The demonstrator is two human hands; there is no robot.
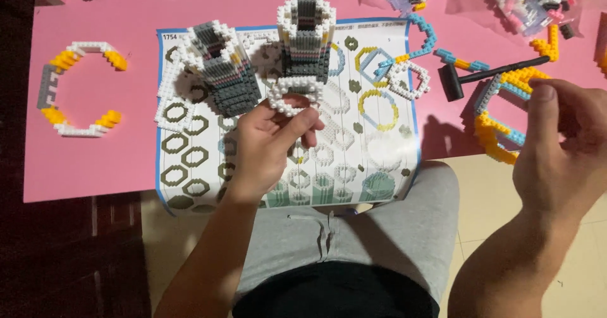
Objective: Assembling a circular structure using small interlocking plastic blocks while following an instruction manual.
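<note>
1. The left hand [269,144] is pinching a white brick ring [292,97] between thumb and fingertips, holding it just in front of the upright grey-and-white tower [306,36].
2. Judgement: pressing it on well is calling for level alignment and gentle, even pressure.
3. The right hand [566,150] is curling loosely near a yellow-and-blue ring [499,119]; whether it is gripping anything cannot be told.
4. A tilted second tower [221,68] is standing on the instruction sheet [354,160].
</note>
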